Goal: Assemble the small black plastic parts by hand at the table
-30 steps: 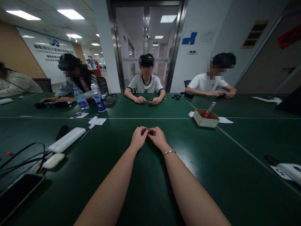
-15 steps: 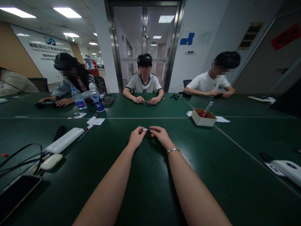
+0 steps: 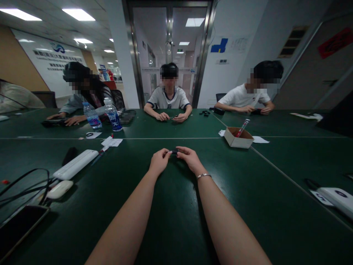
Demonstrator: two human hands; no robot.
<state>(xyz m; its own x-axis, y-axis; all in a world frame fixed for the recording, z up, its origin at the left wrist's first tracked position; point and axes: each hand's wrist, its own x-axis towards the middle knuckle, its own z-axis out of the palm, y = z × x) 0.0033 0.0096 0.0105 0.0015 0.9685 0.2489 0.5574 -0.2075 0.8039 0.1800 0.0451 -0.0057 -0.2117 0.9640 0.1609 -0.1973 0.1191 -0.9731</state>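
A small dark object with a shiny end (image 3: 173, 152) spans the gap between my two hands, just above the green table (image 3: 176, 184). My left hand (image 3: 160, 161) pinches its left, shiny end between thumb and fingers. On the other side, my right hand (image 3: 189, 157) has thumb and fingers closed on the dark end. The object is too small to name, and the fingertips hide part of it. A silver bracelet circles my right wrist.
A small box (image 3: 238, 138) with a red tube-like item stands ahead to the right. Two bottles (image 3: 113, 117) stand at the far left. Nearer on the left lie a white power bank (image 3: 75, 164), cables and a phone (image 3: 22, 228). Co-workers (image 3: 168, 97) sit across the table.
My right hand has shifted slightly and its fingers have moved a little on the dark object, more of which shows between the hands. My left hand is almost still.
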